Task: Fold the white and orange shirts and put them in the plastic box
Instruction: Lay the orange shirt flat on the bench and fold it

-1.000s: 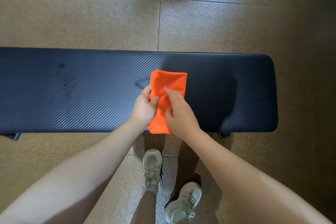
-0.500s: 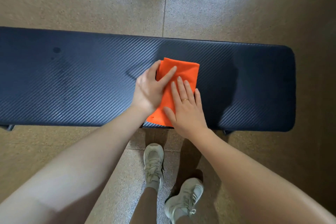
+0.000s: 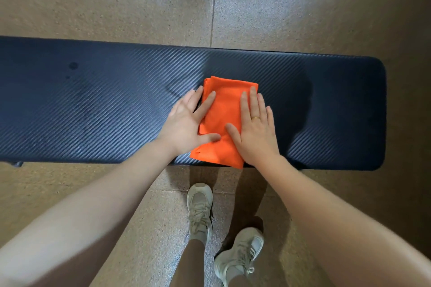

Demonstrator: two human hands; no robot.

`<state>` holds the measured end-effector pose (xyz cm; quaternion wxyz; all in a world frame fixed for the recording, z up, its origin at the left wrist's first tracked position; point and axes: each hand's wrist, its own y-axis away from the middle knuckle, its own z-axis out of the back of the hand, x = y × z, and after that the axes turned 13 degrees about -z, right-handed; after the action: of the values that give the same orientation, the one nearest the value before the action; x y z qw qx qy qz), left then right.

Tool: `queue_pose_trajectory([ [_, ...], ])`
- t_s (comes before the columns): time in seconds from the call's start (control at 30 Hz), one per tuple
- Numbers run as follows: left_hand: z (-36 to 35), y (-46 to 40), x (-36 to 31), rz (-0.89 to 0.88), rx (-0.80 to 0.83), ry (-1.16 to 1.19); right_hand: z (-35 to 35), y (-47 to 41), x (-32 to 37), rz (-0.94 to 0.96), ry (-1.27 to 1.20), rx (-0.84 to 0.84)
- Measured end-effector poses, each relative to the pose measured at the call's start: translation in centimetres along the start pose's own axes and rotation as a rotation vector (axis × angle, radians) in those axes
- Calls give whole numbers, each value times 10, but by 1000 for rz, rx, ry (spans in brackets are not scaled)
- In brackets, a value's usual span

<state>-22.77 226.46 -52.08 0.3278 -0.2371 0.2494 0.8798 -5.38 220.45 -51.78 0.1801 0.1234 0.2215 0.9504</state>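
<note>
pressing flat with straight, spread fingers, the left hand [image 3: 186, 127] lies at the centre of the frame, its index finger and thumb on the left edge of the orange shirt [image 3: 222, 121] and its other fingers and palm on the bench beside the cloth. the right hand [image 3: 255, 131], equally flat and uncurled, covers the right side of the same shirt, thumb pointing inward toward the left thumb; a gold ring [image 3: 256, 118] sits on one finger. the two hands lie apart, with a strip of orange cloth showing between them; neither grips anything. the orange shirt is folded into a compact upright rectangle, its lower edge reaching the near edge of the bench, slightly right of the frame's centre. beneath it, the dark padded bench [image 3: 105, 109], with a diagonal ribbed texture, spans the frame from the left border to a rounded end at the right. both bare forearms enter from the lower corners. two pale laced shoes [image 3: 200, 207] stand on the speckled tiled floor [image 3: 116, 2] at lower centre, below the bench.
</note>
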Motion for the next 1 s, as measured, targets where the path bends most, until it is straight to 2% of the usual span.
queue_pose_trajectory([
  [0.07,0,1,-12,52,-51,67,-7,20,-3,-2,-13,39],
  [0.13,-3,3,-24,139,-172,212,-12,39,-3,-18,-34,56],
  [0.23,-8,1,-44,391,-366,479,-14,55,0,-54,-91,77],
  [0.4,-7,-10,-68,735,-491,778,-4,54,8,-142,-307,130],
  [0.5,3,-18,-65,815,-488,877,3,47,4,-165,-421,136],
  [0.67,12,-22,-70,769,-337,1207,8,45,-4,-153,-608,199],
  [0.77,10,-20,-79,626,-384,1212,9,48,-10,-142,-711,272],
  [0.9,18,-8,-96,370,-425,1242,19,60,-17,-149,-972,382],
  [1.0,30,2,-114,339,-535,1359,36,75,-23,-298,-1270,420],
])
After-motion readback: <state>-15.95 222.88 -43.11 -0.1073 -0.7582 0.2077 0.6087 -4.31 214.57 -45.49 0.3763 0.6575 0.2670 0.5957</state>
